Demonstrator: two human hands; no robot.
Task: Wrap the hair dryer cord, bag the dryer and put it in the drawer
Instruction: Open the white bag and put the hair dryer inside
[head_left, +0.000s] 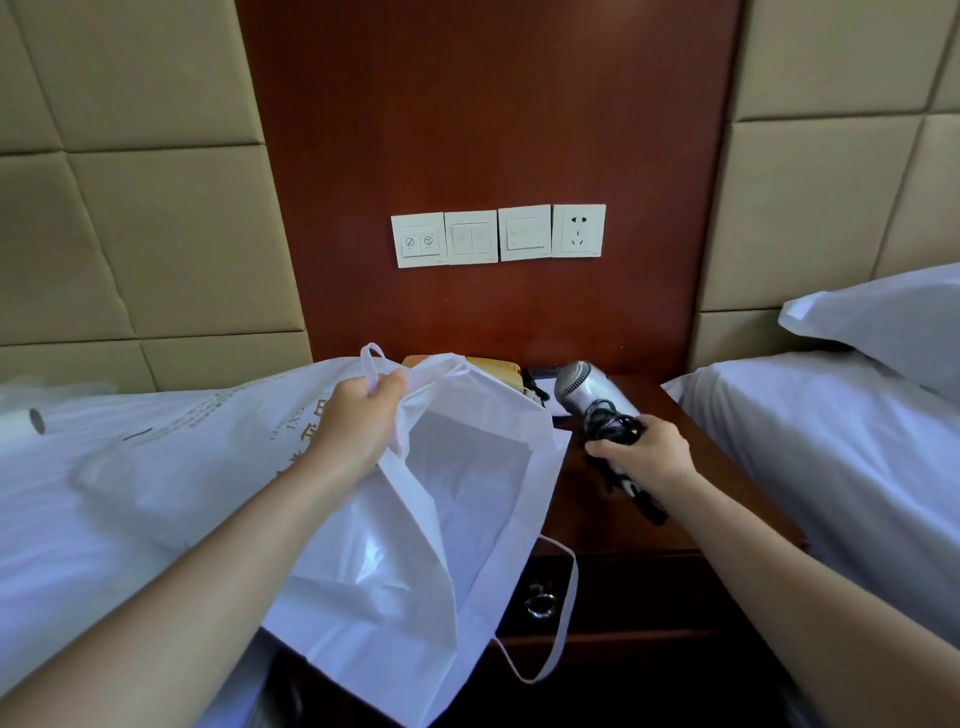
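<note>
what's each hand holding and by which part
The left hand grips the white bag at its upper rim near a handle; the right hand grips the hair dryer by its handle, over the wrapped cord.

The bag (467, 519) gapes open, a clear gap to the dryer (584, 387); its body hangs across the drawer (654, 597) front.

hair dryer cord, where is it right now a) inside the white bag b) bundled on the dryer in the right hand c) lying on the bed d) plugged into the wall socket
B: the black cord is bundled around the silver hair dryer that the right hand grips; the wall socket holds no plug.
</note>
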